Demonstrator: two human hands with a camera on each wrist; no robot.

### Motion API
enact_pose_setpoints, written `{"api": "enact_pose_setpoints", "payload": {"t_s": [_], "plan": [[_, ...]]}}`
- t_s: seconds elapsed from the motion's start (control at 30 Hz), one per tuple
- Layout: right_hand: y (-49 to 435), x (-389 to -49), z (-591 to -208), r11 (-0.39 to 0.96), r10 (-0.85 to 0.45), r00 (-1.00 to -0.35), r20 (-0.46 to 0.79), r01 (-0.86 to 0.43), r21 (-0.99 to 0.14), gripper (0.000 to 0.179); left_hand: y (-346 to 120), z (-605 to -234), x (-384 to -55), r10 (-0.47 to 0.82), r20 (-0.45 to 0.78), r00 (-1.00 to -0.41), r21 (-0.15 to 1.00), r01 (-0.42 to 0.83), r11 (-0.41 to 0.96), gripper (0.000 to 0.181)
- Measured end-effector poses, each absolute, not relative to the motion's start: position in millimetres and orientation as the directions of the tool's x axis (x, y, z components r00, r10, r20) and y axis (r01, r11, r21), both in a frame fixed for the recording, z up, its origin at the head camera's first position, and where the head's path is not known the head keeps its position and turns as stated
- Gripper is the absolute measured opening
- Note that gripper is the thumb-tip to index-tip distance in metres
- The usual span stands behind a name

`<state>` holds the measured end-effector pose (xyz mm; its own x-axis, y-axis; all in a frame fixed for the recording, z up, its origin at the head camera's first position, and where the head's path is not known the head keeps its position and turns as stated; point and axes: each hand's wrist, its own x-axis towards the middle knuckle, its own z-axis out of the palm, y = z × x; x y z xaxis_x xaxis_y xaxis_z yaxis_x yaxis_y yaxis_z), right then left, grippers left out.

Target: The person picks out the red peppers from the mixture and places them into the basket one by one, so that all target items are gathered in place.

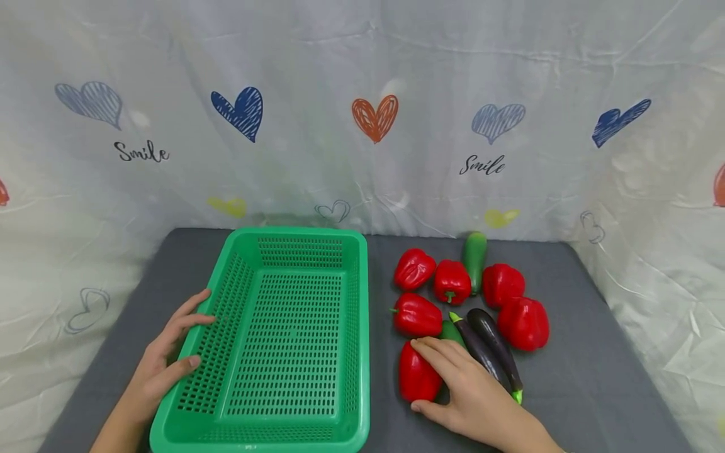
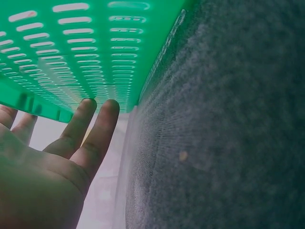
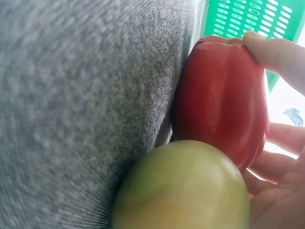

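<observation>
My left hand (image 1: 161,362) rests on the left rim of a green plastic basket (image 1: 364,327), its thumb and a finger reaching over the rim. In the left wrist view, two straight fingers (image 2: 102,126) lie along the basket's outer wall. Beyond the basket's right side, my right hand (image 1: 464,393) holds a red bell pepper (image 1: 418,374) by its two ends, thumb at the near end and fingers at the far one. The right wrist view shows the pepper (image 3: 221,98) lengthwise, with the rounded end of a green cucumber (image 3: 183,183) close in front, partly overlapping it.
Several more red bell peppers (image 1: 417,315) lie to the right of the basket. Two dark eggplants (image 1: 478,346) rest beside my right hand. Another green cucumber (image 1: 474,261) lies at the back. A white cloth with printed hearts (image 1: 306,145) hangs behind the grey table (image 1: 595,371).
</observation>
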<state>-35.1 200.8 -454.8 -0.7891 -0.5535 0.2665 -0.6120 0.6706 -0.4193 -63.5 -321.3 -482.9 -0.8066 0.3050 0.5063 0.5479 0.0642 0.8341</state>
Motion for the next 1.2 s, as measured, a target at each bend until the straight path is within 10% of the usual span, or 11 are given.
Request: {"api": "enact_pose_setpoints", "payload": {"t_s": [1.2], "plan": [[203.3, -40.8, -453.2, 0.599, -0.567, -0.754, 0.331, -0.654, -0.462, 0.088, -313.7, -466.7, -56.3, 0.281, 0.407, -0.869, 0.872, 0.461, 0.162, 0.052]]}}
